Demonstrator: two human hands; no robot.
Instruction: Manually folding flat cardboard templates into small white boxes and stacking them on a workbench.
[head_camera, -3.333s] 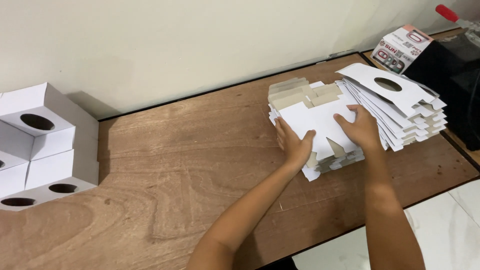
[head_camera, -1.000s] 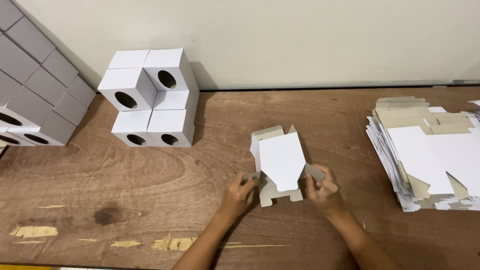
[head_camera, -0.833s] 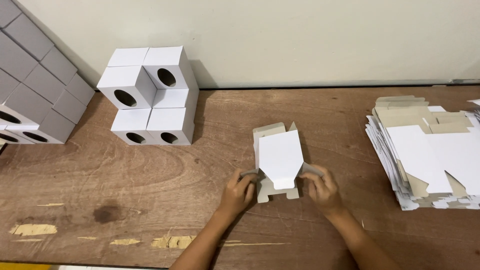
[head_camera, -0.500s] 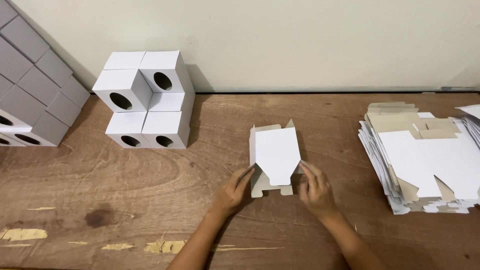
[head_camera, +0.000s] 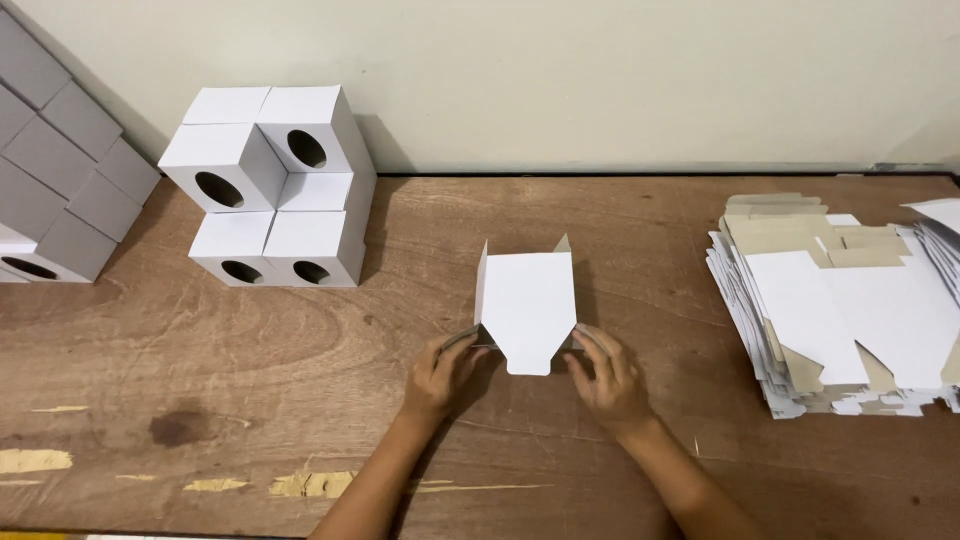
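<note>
hands (head_camera: 440, 375): 2 | held carton (head_camera: 527, 305): 1 | holed white boxes (head_camera: 270, 185): 4 | flat-carton stack (head_camera: 840, 310): 1

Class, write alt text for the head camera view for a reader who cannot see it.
Two bare hands, left hand and right hand, press the sides of a white flat carton blank on a wooden table. Folded white boxes with round holes stand at the left; a stack of unfolded blanks lies at the right.

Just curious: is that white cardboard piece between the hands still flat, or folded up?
Partly folded. The cardboard piece has side panels standing up, pressed by the left hand and right hand; its near flap hangs open.
</note>
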